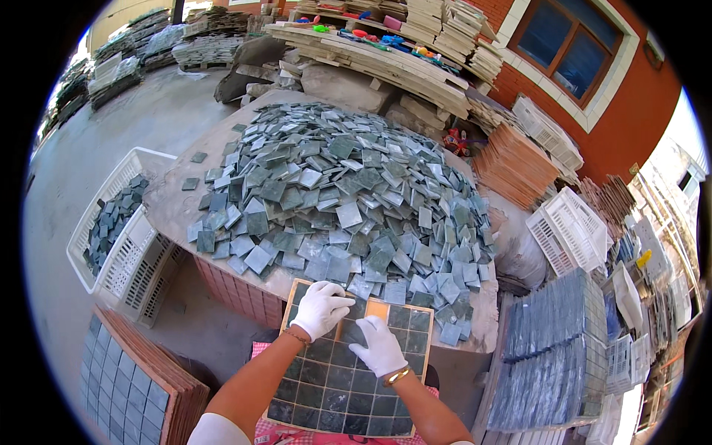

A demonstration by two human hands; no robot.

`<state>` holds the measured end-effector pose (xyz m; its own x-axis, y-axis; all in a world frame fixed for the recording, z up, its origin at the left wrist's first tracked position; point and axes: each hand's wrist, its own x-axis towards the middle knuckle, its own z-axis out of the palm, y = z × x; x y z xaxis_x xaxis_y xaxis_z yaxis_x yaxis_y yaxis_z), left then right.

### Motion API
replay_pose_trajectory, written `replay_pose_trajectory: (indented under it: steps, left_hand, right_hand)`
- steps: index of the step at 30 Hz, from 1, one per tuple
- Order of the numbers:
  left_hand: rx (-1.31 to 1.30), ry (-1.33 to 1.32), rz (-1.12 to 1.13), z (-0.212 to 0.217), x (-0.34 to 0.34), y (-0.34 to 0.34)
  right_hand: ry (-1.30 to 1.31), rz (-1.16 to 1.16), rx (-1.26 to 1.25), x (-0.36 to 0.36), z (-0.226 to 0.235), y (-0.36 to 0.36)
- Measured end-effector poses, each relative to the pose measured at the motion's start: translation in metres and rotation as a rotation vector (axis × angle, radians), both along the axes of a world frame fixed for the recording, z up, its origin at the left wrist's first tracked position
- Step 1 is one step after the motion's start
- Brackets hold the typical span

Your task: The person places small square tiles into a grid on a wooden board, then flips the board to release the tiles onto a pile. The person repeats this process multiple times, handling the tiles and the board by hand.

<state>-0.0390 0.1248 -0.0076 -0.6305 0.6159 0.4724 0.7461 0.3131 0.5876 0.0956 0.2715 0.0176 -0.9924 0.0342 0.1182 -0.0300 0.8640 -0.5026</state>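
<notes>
a shallow tile tray [427, 345] lies near centre, just short of the stone-tile heap [348, 193]. the gloved left hand [322, 310] curls over the far rows of tiles [399, 317]; the gloved right hand [380, 348] lies half-extended to its right; whether either grasps a tile cannot be told. good placing likely calls for square edges, even joints and light pressure around the bare patch [377, 308]. the tray's sides run near to far, far ends leaning slightly right; its outline looks nearly square, leaving the long axis uncertain.

Gaps flank the tray [378, 306], but the tile heap [347, 200] blocks its far side.
</notes>
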Motion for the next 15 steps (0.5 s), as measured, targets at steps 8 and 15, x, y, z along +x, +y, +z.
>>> replay_pose_trajectory:
  steps: [8,15]
  left_hand:
    - [-0.326,0.097,0.012,0.007,0.074,-0.034]
    - [-0.498,0.199,-0.092,0.014,0.081,-0.025]
  right_hand:
    - [0.031,0.122,-0.028,-0.007,-0.012,0.008]
    - [0.344,-0.263,0.173,-0.091,0.017,0.054]
